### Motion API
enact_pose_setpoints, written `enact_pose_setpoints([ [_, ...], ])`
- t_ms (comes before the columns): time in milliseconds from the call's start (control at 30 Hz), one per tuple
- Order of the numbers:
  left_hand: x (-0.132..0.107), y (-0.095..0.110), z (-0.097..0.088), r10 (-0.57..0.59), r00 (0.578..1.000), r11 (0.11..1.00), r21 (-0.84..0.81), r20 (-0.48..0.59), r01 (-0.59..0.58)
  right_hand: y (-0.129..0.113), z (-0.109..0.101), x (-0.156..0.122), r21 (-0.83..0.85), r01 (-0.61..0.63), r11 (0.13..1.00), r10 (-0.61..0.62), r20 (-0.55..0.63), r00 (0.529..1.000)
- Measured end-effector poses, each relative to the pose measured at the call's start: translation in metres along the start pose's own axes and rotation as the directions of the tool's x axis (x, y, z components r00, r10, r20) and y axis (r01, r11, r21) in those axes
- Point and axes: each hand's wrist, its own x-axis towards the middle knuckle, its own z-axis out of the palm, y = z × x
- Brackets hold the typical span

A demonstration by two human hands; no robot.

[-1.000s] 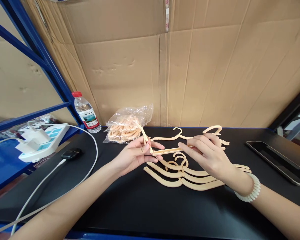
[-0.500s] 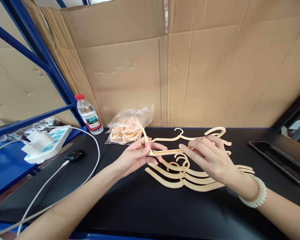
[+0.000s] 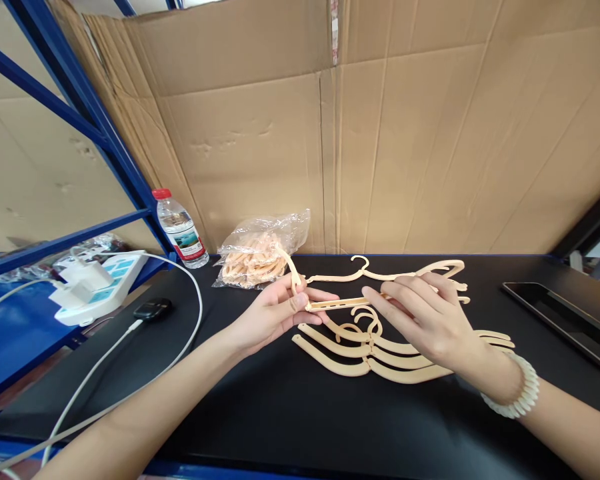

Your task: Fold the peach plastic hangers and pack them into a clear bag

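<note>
Between my two hands is a cream plastic folding clothes hanger point(image 3: 341, 304). My left hand point(image 3: 280, 308) pinches its left end between thumb and fingers, where one piece rises at an angle toward the bag. My right hand point(image 3: 430, 317) has its fingers closed over the bar's right part, hiding what lies under them. Just below and behind the hands, several more hangers point(image 3: 340, 365) lie overlapped on the black table, hooks pointing away. Another spread hanger point(image 3: 337, 277) rests farther back. A curved cream piece point(image 3: 453, 265) shows above my right hand; whether it belongs to the held hanger I cannot tell.
A clear bag of cream hangers point(image 3: 255, 260) sits at the back, beside a water bottle point(image 3: 184, 230) with a red cap. On the left are a white power strip point(image 3: 103, 293), a cable and a small black device point(image 3: 153, 309). A tablet point(image 3: 563, 320) lies at right.
The held hanger's bar has rolled slightly, so its slotted side now shows. My left fingers have closed in a little around its end. The view has shifted slightly.
</note>
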Motion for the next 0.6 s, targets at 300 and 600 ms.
enact_pose_setpoints([
  [300, 0.004, -0.012, 0.002, 0.050, 0.997, 0.996, -0.067, -0.051, -0.054, -0.001, 0.003, 0.000, -0.007, 0.007, 1.000, -0.007, -0.011, 1.000],
  [600, 0.007, -0.017, 0.001, 0.035, 0.990, 0.996, -0.075, -0.135, -0.046, -0.004, 0.001, 0.004, 0.036, 0.006, 0.999, -0.006, -0.018, 1.000],
])
